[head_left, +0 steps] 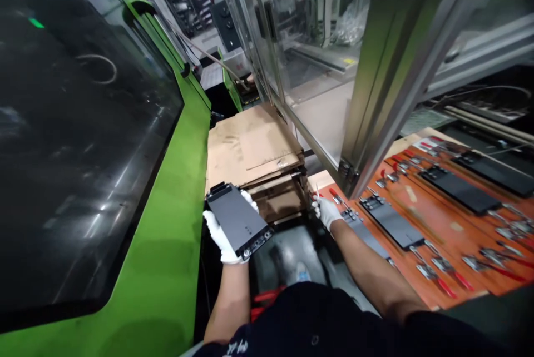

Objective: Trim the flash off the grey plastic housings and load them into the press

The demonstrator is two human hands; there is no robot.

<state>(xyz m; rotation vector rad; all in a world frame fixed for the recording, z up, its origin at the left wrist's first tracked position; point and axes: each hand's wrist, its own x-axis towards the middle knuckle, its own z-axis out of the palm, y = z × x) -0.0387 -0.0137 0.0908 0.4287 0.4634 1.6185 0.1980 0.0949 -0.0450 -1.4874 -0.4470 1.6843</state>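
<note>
My left hand [221, 240], in a white glove, grips a flat dark grey rectangular panel [238, 217] from its left side and underneath. The panel is tilted, with black fittings along its two short ends. Glove fingertips show at its far right edge. My right hand [327, 211], also gloved in white, is closed around a thin, light, pointed tool [317, 190] whose kind I cannot make out. This hand is by the left edge of an orange board [434, 234], near a red-handled toggle clamp [337, 197] and a similar grey panel [367, 237].
A green machine [179, 234] with a dark window stands close on my left. Ahead, flattened cardboard [254, 140] lies on a stack. A metal-framed clear door [325, 129] juts out above the board. More panels [459, 187] and clamps lie on the board.
</note>
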